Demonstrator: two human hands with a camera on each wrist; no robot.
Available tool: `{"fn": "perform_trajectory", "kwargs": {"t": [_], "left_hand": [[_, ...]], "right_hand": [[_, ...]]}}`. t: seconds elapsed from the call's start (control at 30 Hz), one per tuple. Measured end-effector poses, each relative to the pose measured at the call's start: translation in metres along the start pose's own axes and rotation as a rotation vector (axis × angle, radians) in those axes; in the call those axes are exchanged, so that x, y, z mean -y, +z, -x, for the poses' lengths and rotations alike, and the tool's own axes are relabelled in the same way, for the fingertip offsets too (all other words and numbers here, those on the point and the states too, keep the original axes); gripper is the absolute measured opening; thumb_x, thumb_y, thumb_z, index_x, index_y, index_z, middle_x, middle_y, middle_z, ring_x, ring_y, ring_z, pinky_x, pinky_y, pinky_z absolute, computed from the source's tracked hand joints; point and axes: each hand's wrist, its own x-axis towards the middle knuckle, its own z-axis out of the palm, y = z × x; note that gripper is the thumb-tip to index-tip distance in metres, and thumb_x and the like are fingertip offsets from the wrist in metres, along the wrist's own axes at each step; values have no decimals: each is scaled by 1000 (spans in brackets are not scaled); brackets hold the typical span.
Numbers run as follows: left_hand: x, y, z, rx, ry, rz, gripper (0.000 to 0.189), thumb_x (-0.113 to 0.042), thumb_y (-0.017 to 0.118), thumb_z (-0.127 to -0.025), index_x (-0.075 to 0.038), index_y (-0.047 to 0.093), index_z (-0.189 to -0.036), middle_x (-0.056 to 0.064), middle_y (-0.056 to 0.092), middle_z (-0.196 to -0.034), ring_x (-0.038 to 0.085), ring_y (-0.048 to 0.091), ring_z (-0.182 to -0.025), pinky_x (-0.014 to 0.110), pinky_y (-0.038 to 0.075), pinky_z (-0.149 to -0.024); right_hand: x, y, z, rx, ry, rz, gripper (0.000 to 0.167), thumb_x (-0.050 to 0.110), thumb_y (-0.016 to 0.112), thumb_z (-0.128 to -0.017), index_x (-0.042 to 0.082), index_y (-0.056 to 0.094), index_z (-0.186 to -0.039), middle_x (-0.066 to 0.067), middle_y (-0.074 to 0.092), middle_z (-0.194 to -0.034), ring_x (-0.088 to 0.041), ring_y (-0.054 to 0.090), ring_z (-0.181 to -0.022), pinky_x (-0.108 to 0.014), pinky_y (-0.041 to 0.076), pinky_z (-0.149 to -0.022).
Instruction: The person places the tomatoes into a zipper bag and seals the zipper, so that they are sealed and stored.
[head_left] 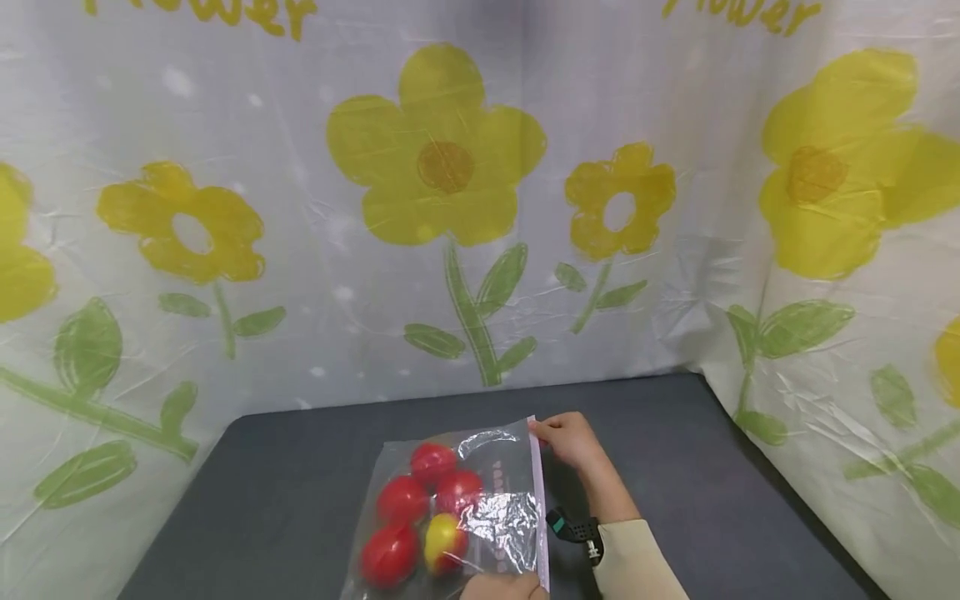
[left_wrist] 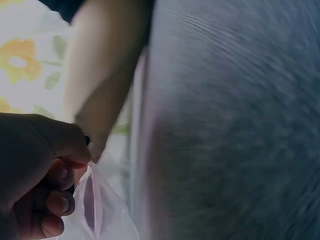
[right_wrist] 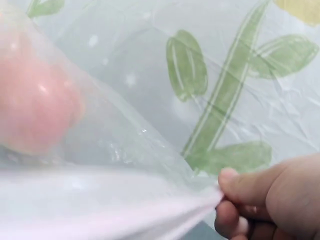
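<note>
A clear zip bag (head_left: 498, 492) lies in front of me with several red fruits (head_left: 402, 500) and one yellow-and-red fruit (head_left: 445, 542) inside. Its pale pink zip strip (head_left: 538, 500) runs along the right side. At the far end of that strip my right hand (head_left: 570, 439) pinches the corner between thumb and finger. My left hand (head_left: 501, 587) grips the strip's near end, mostly cut off by the lower frame edge. The left wrist view shows this left hand (left_wrist: 40, 170) pinching the bag's pink edge (left_wrist: 95, 200), whose two layers stand slightly apart below the fingertips.
The dark grey table (head_left: 645, 467) extends around the bag to both sides. Behind and beside it hangs a pale curtain (head_left: 315, 333) printed with yellow flowers. A black strap with a buckle (head_left: 577, 531) circles the right wrist at the beige sleeve (head_left: 637, 560).
</note>
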Motion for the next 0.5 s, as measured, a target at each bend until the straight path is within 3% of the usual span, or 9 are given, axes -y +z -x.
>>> {"fn": "perform_trajectory", "kwargs": {"t": [0.07,0.17,0.33,0.4,0.5], "left_hand": [[-2,3,-5,93,-58,-18,18,-33,78,-77,-26,61,-75,-14,52,-70,-7,39,-54,13,24,-42],[-7,6,-12,183,-104,-60,17,-36,76,-79,-25,64,-74,-12,55,-71,-3,43,-55,20,28,-39],[-15,11,-18,184,-204,-94,19,-37,76,-76,-24,65,-69,-11,55,-66,0,44,-51,25,29,-36],[-17,15,-18,175,-213,-113,21,-38,76,-74,-25,63,-65,-11,54,-64,0,43,-50,26,29,-36],[-17,19,-19,215,-205,-79,23,-39,76,-76,-25,61,-64,-11,54,-64,-1,43,-51,25,29,-38]], "right_hand": [[-3,-3,0,14,31,0,35,23,66,-99,-1,69,-74,-1,57,-70,-15,47,-58,-31,43,-54],[-7,-7,0,59,67,-4,32,21,65,-99,-2,69,-78,-2,53,-66,-15,46,-55,-30,43,-54],[-10,-9,0,132,64,-3,21,18,68,-97,-2,76,-99,-5,62,-75,-17,54,-62,-32,48,-57],[-10,-6,0,142,52,2,21,15,69,-95,-3,75,-103,-5,63,-75,-17,54,-61,-32,49,-57],[-11,-3,1,126,42,24,20,10,70,-95,-5,75,-106,-4,63,-75,-16,52,-58,-31,48,-55]]}}
